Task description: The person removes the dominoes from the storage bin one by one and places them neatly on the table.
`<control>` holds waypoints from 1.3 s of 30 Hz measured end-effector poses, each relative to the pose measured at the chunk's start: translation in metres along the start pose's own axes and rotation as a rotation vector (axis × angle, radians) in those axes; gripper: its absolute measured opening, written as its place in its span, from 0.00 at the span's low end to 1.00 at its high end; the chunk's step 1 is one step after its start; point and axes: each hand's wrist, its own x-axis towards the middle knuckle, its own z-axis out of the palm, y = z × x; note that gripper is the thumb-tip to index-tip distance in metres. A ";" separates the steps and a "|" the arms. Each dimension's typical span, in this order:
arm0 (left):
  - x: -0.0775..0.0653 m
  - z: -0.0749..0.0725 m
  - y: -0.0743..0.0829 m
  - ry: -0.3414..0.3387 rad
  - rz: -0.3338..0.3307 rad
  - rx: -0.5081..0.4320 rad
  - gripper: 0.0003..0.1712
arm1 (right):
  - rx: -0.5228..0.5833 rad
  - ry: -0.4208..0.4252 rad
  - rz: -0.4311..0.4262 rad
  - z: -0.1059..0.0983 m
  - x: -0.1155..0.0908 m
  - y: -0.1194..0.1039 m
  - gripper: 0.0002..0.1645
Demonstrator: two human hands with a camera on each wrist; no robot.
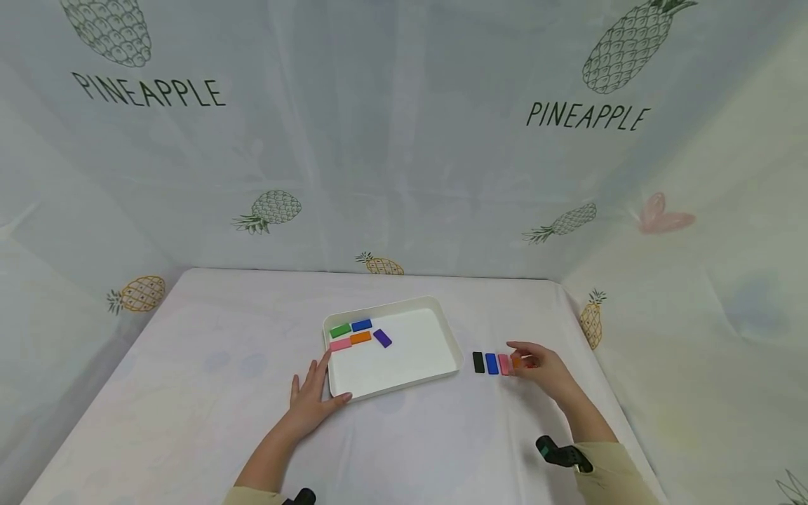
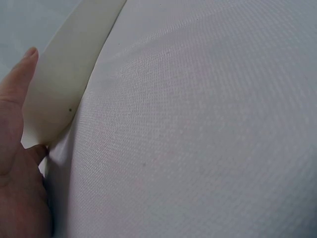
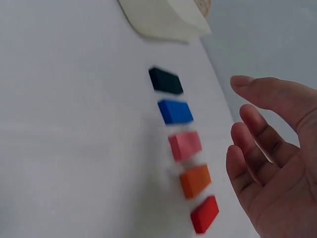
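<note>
My left hand (image 1: pixel 309 408), fingers spread, touches the near left corner of a shallow white tray (image 1: pixel 404 386). In the tray lie a green domino-like block (image 1: pixel 340 330), a blue one (image 1: pixel 362 325), a pink one (image 1: pixel 341 344), an orange one (image 1: pixel 361 337) and a slanted purple one (image 1: pixel 382 338). My right hand (image 1: pixel 543 369) hovers over the right end of a row of blocks, holding nothing, fingers loosely bent. In the right wrist view the row runs black (image 3: pixel 166 82), blue (image 3: pixel 176 112), pink (image 3: pixel 185 145), orange (image 3: pixel 195 181) and red (image 3: pixel 204 214).
A white cloth (image 1: pixel 189 393) covers the table. Behind and at the sides hang pale curtains (image 1: pixel 404 154) with pineapple prints. The row of blocks lies to the right of the tray, with a strip of cloth between.
</note>
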 end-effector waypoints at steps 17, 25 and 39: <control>0.002 0.003 -0.001 -0.014 -0.016 0.031 0.63 | 0.203 -0.037 -0.055 0.056 0.018 -0.048 0.31; 0.002 0.003 -0.001 -0.006 -0.017 0.042 0.64 | 0.294 -0.056 -0.056 0.094 0.033 -0.060 0.30; 0.003 0.002 -0.003 0.002 -0.004 0.037 0.64 | 0.320 -0.142 -0.122 0.140 0.053 -0.082 0.31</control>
